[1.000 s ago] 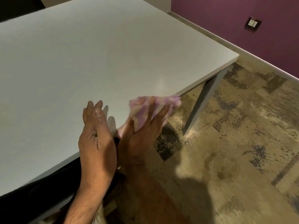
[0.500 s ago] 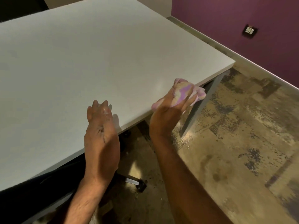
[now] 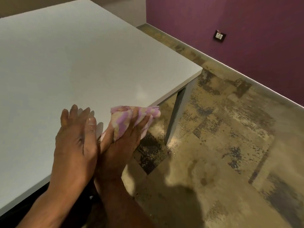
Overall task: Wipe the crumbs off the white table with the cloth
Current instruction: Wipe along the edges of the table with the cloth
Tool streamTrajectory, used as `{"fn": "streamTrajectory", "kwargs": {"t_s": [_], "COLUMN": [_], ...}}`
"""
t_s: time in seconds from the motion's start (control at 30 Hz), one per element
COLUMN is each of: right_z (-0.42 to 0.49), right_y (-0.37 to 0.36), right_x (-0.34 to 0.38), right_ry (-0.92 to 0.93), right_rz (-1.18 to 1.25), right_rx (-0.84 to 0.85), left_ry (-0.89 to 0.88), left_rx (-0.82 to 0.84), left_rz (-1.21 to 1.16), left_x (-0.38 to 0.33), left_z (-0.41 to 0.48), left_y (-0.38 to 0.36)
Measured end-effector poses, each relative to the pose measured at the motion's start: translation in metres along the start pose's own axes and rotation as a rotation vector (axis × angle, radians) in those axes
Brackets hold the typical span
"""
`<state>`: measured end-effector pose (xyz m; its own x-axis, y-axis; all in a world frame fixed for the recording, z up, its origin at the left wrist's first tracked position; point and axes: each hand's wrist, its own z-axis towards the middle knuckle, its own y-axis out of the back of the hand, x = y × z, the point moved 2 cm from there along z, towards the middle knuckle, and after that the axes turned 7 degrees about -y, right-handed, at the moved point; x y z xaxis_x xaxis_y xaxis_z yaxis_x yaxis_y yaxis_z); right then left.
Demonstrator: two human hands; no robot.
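Both hands are bare, no gloves, no rings, no watch or band on either wrist that I can make out. Left hand point(image 3: 74, 143) has a short, glossy thumbnail catching the light, and the tendons and knuckles stand out on the back of it. Right hand point(image 3: 118, 145) sits mostly in shadow, so detail's hard to read there. Forearms are bare too, no sleeves showing, with a bit of fine hair visible along the left one.

White table point(image 3: 69, 63), hand point(image 3: 75, 139) flat.
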<state>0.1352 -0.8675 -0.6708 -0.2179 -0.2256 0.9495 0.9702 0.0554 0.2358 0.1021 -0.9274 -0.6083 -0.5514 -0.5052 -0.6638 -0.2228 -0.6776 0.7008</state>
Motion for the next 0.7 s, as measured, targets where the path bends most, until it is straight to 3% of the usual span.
{"fn": "streamTrajectory", "kwargs": {"t_s": [0.27,0.37,0.7], "right_z": [0.072,0.101,0.197], "right_y": [0.005,0.008,0.030], "right_x": [-0.021,-0.027,-0.043], "right_ry": [-0.030,-0.118,-0.143], "right_rz": [0.116,0.125,0.078], "right_rx": [-0.086,-0.091,-0.098], "left_ry": [-0.161,-0.209,-0.289], "left_rx": [0.089,0.088,0.007], "left_rz": [0.221,0.278,0.260], "left_x": [-0.017,-0.012,0.023], "left_z": [0.033,0.044,0.059], "left_y": [-0.029,-0.041,-0.052]}}
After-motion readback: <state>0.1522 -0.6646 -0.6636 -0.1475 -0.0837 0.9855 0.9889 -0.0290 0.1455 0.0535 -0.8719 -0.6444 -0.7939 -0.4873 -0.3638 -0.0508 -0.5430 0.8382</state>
